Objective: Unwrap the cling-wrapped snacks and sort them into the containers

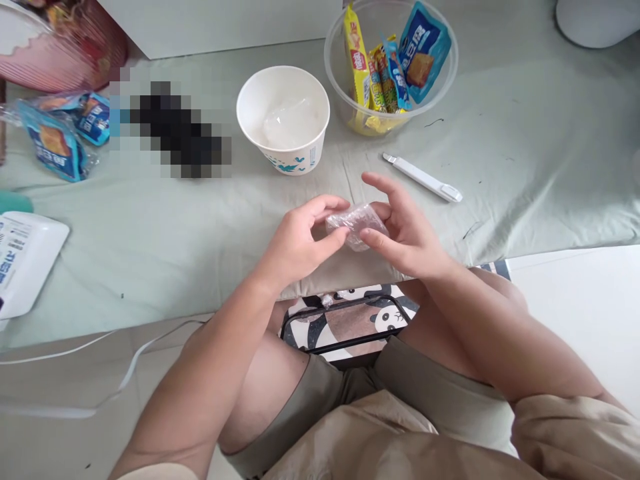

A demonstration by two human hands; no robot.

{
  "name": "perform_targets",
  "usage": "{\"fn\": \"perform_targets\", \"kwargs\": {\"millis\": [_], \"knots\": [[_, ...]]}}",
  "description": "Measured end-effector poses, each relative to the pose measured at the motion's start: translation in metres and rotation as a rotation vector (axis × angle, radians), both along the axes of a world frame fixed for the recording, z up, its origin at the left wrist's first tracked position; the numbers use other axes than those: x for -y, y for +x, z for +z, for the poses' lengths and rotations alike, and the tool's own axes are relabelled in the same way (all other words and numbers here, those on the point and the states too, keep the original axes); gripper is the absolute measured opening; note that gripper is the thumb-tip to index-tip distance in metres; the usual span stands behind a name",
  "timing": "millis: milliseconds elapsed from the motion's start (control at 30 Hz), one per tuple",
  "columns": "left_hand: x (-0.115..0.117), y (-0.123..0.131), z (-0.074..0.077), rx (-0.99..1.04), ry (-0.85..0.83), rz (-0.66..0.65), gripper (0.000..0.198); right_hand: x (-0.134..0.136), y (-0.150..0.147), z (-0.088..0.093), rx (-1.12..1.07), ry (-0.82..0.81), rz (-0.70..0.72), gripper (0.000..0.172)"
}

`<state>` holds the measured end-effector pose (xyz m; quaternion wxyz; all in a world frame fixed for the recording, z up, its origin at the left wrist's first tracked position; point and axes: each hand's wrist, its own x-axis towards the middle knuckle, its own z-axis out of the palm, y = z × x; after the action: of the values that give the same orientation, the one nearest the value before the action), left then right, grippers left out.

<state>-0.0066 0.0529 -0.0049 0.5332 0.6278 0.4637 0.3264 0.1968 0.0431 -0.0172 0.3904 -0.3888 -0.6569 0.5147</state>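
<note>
Between my two hands is a small block-shaped packet (357, 225) in clear, crinkled plastic wrap, held just over the cloth near the table's front edge. My left hand (307, 233) pinches its left side with thumb and fingers. From the right, my right hand (407, 230) grips it between thumb and fingers, the index finger stretched away. What lies inside the wrap I cannot make out. Beyond my hands stands a white paper bowl (315, 143) with clear plastic film (290, 123) in it. A white utility knife (423, 177) lies to the right of the bowl.
A clear round tub (345, 110) with several snack packets stands at the back. Blue snack packets (55, 143) lie at left near a pink basket (85, 60). A white wipes pack (30, 260) sits at the left edge. Green cloth (540, 153) covers the table. Part of the view is pixelated.
</note>
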Motion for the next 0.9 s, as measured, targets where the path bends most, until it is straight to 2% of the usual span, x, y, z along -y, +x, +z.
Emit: {"fn": "perform_targets", "kwargs": {"millis": [133,267,300,367,467,533,633,767,833,900], "knots": [[-0.003,-0.003,0.002,0.127,-0.116,0.020,0.032,-0.002,0.000,0.000,0.146,0.202,-0.194,0.059],[-0.002,-0.002,0.004,0.218,-0.173,-0.028,0.041,-0.002,-0.002,0.005,0.193,0.230,-0.152,0.023],[-0.001,-0.002,0.003,0.227,-0.173,-0.044,0.045,-0.002,-0.002,0.005,0.187,0.220,-0.155,0.021],[0.000,0.000,0.000,0.218,-0.157,-0.061,0.046,-0.002,-0.003,0.005,0.153,0.188,-0.192,0.027],[-0.002,0.000,0.000,0.197,-0.130,-0.048,0.038,-0.001,-0.005,0.004,0.039,0.108,-0.203,0.028],[-0.005,-0.003,0.004,0.224,-0.127,-0.006,0.038,-0.001,-0.007,0.004,-0.046,0.080,-0.236,0.026],[-0.010,-0.010,0.012,0.331,-0.135,0.112,0.031,0.003,-0.011,0.007,-0.066,0.099,-0.369,0.022],[-0.014,-0.026,0.020,0.447,-0.096,0.218,0.010,-0.002,-0.015,0.022,0.119,0.240,-0.520,0.011],[-0.014,-0.033,0.024,0.486,-0.077,0.243,0.012,-0.017,-0.021,0.038,0.187,0.370,-0.571,0.008],[-0.013,-0.039,0.027,0.528,-0.091,0.259,0.014,-0.045,-0.030,0.058,0.245,0.538,-0.586,0.007]]}}
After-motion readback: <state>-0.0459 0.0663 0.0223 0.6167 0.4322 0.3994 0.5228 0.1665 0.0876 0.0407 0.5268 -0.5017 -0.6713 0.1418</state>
